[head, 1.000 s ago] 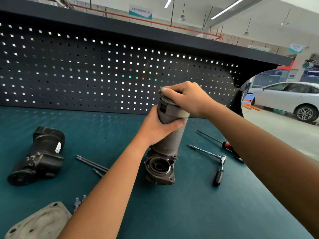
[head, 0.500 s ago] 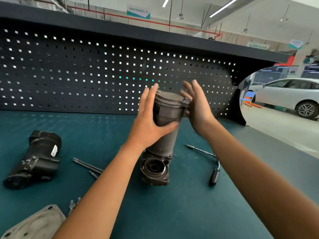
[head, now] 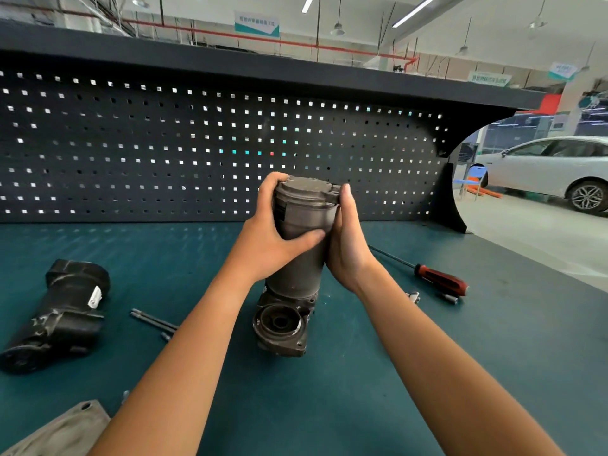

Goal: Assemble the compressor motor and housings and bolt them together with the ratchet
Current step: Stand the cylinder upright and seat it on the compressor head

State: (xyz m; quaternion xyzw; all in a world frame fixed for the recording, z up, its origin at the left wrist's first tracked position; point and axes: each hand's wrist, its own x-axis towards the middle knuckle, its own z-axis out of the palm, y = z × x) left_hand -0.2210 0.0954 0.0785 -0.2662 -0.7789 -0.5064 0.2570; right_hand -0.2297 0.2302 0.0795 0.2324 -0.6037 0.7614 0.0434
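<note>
Forearms rise from the lower edge over the teal bench top (head: pixel 378 406). At the near left corner lies a flat grey cover plate (head: pixel 62 429), cut off by the frame. Past it, a pair of long bolts (head: pixel 154 322) lies on the mat, and a black housing (head: pixel 62 311) rests on its side well to the left.

In the middle of the bench the grey motor casing (head: pixel 297 258) stands upright, seated on a base housing (head: pixel 283 327) whose round opening faces the camera. The left hand (head: pixel 269 238) grips the upper part of the casing, fingers curled round its far side up by the cap and the thumb laid across the front. The right hand (head: pixel 348 248) presses flat against the casing's right side, fingers straight and pointing up, with the tips at the cap's rim.

Right of the right forearm a small part of the ratchet (head: pixel 413 296) shows, the rest hidden behind the arm. Just beyond lie a small socket (head: pixel 450 298) and a red-handled screwdriver (head: pixel 441 279), its shaft pointing back toward the casing.

A dark pegboard (head: pixel 164 153) closes the back of the bench under a shelf. To the far right, a blue chair (head: pixel 473 179) and a white car (head: pixel 559 169) stand on the workshop floor.
</note>
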